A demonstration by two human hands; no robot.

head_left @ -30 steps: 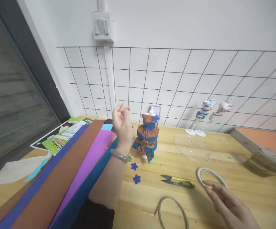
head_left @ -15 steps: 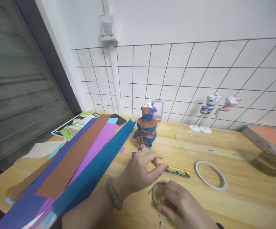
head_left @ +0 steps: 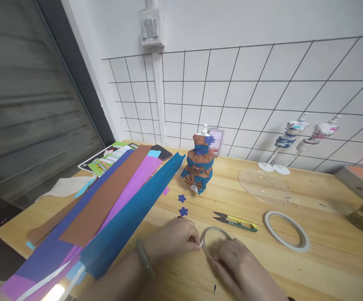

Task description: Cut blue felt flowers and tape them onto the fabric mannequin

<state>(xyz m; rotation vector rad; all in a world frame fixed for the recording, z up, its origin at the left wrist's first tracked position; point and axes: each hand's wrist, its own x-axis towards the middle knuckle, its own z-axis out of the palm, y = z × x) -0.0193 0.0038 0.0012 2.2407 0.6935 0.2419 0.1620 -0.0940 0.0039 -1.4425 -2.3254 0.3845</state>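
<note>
My left hand, with a bangle at the wrist, pinches the loose end of a thin tape roll near the table's front. My right hand grips the right side of that roll, its fingers wrapped round the ring. Two blue paper flowers lie just beyond my left hand. Thread snips with yellow and green handles rest beyond the roll. Farther back stands a small figure dressed in brown and teal paper with bows.
Long strips of coloured paper cover the table's left side, near a phone. A larger tape roll, a clear disc, two white stands and a box are to the right.
My left hand has come down and closed on the tape's end beside the roll. The blue flowers, earlier mostly hidden by it, now show. The view has shifted slightly left.
</note>
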